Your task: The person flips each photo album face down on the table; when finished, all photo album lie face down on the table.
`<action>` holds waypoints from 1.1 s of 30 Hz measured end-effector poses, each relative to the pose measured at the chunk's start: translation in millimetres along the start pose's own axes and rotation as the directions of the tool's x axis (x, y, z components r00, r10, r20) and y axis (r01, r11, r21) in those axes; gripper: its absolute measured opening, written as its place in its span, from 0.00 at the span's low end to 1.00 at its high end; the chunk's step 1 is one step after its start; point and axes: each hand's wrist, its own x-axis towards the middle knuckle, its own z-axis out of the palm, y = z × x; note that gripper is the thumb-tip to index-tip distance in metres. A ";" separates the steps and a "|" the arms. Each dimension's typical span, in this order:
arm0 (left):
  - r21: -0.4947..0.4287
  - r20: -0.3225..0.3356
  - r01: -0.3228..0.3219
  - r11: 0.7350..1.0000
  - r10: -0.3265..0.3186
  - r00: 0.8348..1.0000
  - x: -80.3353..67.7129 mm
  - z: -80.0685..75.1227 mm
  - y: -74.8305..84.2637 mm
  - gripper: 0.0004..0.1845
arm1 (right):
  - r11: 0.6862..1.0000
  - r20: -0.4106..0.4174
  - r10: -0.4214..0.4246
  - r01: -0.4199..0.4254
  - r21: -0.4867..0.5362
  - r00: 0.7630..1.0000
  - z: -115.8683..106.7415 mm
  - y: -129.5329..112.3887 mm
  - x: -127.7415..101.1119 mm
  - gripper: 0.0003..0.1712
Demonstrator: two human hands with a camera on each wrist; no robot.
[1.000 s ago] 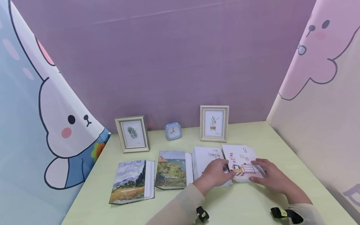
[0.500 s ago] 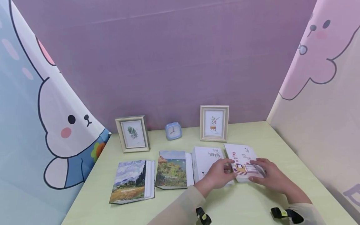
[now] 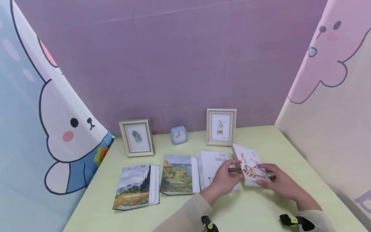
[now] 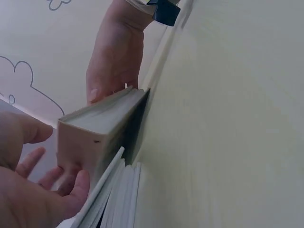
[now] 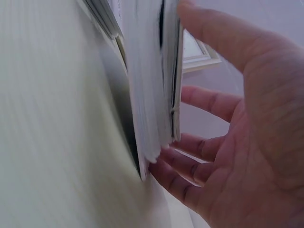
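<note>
A white photo album with a drawn room on its cover is tilted, its spine side raised off the table. My right hand grips its page side, thumb on the top cover and fingers at the far end of the pages. At the spine, my left hand has its fingers loosely spread, with fingertips touching the lower part. Another white album with dark lettering lies just left, partly hidden behind the left hand.
Two photo albums with painted landscapes, a garden one and a wheat-field one, lie to the left. Behind them stand a leaf picture frame, a blue alarm clock and a potted-plant picture frame. A purple backdrop rises at the table's back edge.
The room-print album has shifted slightly right, and its spine side has risen into a tilt. My left hand has moved a little right with it, while my right hand stays nearly in place.
</note>
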 end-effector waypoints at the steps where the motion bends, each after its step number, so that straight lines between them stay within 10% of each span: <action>1: -0.007 0.011 -0.018 1.000 0.018 1.000 -0.2 -0.3 -0.8 0.26 | 1.000 0.005 0.005 -0.005 0.026 1.000 0.4 -0.2 -0.2 0.39; 8: -0.106 0.089 -0.084 0.991 0.094 0.992 -1.2 -1.3 -5.4 0.31 | 0.994 0.016 0.000 -0.001 0.105 1.000 2.5 -4.4 0.5 0.37; 33: -0.263 0.042 -0.323 0.909 0.345 0.938 2.1 -0.3 2.9 0.29 | 0.945 -0.091 -0.217 0.233 0.228 0.972 13.6 -12.8 9.4 0.23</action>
